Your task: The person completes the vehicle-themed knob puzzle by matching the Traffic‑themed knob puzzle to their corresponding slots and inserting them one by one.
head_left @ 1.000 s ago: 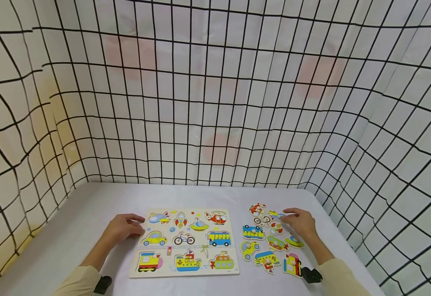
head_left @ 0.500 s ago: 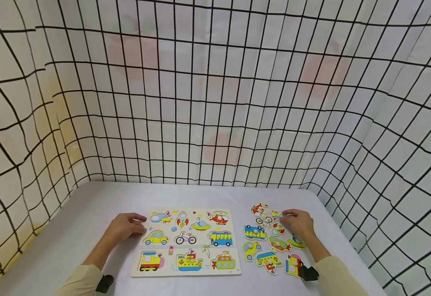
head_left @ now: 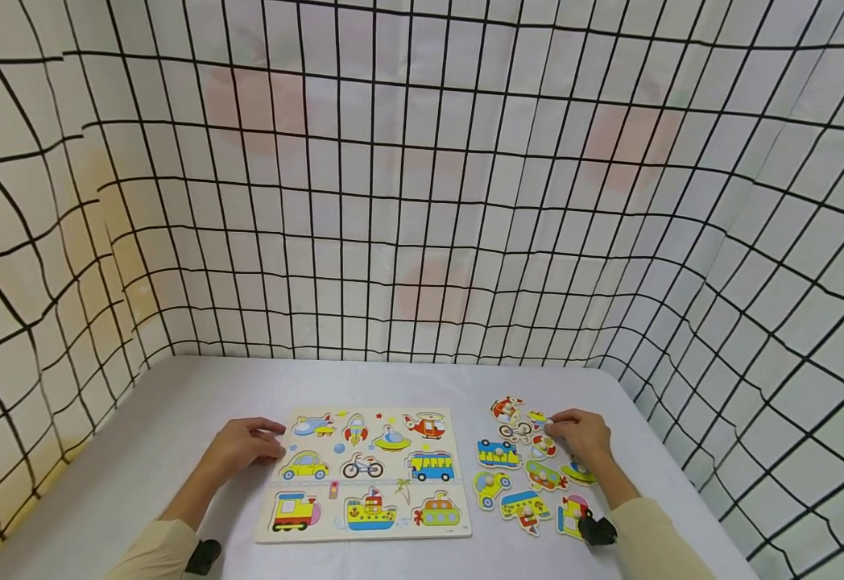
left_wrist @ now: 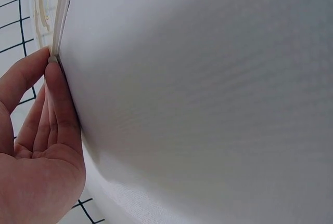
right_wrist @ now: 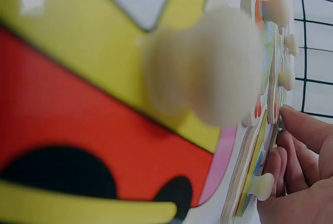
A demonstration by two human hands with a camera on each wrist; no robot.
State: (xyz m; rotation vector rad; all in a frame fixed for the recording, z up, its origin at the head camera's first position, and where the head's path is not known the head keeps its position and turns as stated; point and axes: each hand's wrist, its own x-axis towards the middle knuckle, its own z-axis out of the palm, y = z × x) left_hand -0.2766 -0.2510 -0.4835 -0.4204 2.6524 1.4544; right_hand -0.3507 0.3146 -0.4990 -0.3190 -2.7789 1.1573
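In the head view, my left hand (head_left: 248, 441) is at the left edge of a wooden puzzle board (head_left: 393, 467) printed with vehicles. The left wrist view shows thumb and finger pinching that thin board edge (left_wrist: 61, 16). My right hand (head_left: 585, 435) reaches into the loose knobbed pieces and pinches the airplane piece (head_left: 537, 416), partly hidden by the fingertips. Beside it lie the helicopter piece (head_left: 505, 409), bicycle piece (head_left: 516, 432) and rocket piece (head_left: 542, 445). Close to the right wrist camera is the train piece (right_wrist: 62, 120) with its round knob (right_wrist: 229, 68).
Bus (head_left: 498, 453), submarine (head_left: 545, 475), flying saucer (head_left: 577, 473), car (head_left: 490, 489) and boat (head_left: 526, 507) pieces lie right of the board on a white-covered table (head_left: 393, 383). Black netting (head_left: 422, 242) over white cloth rises behind and at both sides.
My right hand has moved slightly left, its fingertips covering more of the airplane piece. The left hand stays on the board's edge. The head view has shifted a little.
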